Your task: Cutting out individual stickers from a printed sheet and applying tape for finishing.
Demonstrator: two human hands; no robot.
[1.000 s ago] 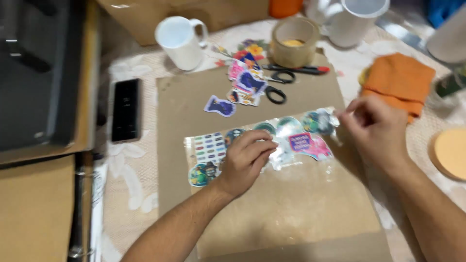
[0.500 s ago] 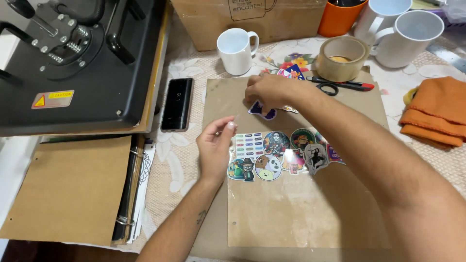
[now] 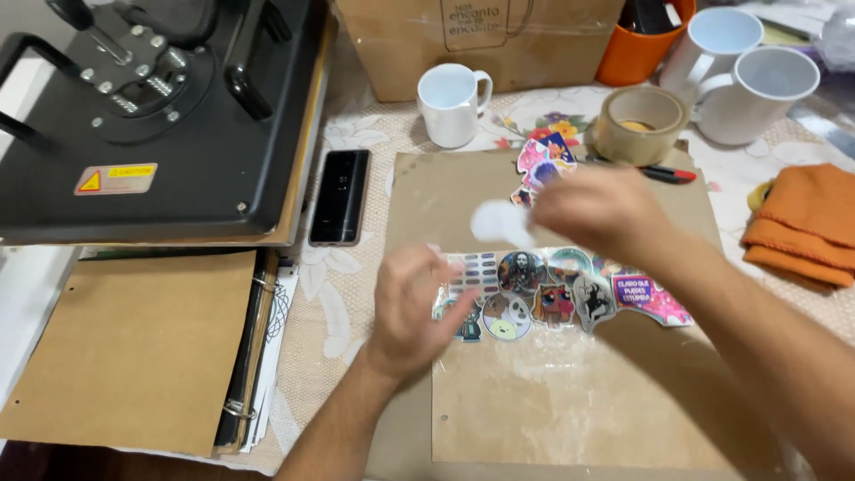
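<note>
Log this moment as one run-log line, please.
left hand: on sticker sheet | right hand: holding pale cutout above sheet | surface: brown board

Both forearms are bare from the bottom edge of the view to the wrist, with no sleeve, cuff or glove visible. The left hand [image 3: 411, 307] and right hand [image 3: 598, 209] carry no visible ring, watch or band, though both are motion-blurred, so fine detail cannot be confirmed.
</note>
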